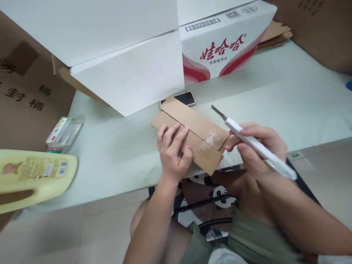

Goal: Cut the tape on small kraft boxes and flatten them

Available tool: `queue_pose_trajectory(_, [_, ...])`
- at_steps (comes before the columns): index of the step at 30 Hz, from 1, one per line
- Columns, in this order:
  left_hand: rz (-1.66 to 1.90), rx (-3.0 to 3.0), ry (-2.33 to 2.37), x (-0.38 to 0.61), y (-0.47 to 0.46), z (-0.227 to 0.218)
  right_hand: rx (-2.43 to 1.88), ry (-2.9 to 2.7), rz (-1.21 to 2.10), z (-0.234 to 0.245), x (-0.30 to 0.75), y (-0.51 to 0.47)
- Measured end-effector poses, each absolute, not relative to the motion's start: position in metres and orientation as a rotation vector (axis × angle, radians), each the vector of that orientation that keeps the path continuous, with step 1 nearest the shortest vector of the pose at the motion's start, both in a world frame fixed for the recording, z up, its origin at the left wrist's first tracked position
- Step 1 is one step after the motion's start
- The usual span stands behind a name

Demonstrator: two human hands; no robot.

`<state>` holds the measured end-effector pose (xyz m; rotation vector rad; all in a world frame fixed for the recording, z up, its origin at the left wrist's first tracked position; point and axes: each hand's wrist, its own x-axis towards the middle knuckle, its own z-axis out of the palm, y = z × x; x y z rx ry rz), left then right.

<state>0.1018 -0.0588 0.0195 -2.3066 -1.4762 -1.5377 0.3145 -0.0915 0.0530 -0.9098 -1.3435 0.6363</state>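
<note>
A flattened piece of brown cardboard (198, 121) lies at a slant near the table's front edge, with a seam along it and a whitish scuffed patch towards its right end. My left hand (174, 152) rests on top of it, fingers spread and pressing down. In my right hand (261, 146) is a white utility knife (255, 145), its blade out and pointing up and left above the cardboard. My right fingertips are close to the cardboard's right end; whether they touch it I cannot tell. Part of a phone (185, 98) shows behind the cardboard's far corner.
White cartons (132, 73) and a red-and-white water carton (217, 55) stand along the back of the table (288, 91). On the left are a yellow jug (55, 183) and a clear bottle (64, 132) lying down. Folded cardboard (275, 35) is stacked at back right.
</note>
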Motion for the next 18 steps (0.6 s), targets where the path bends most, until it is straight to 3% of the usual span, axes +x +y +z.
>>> queue_pose_trajectory(18, [-1.491, -2.326, -1.426, 0.102, -0.055, 0.018, -0.784, -1.447, 0.774, 0.064, 0.328, -0.095])
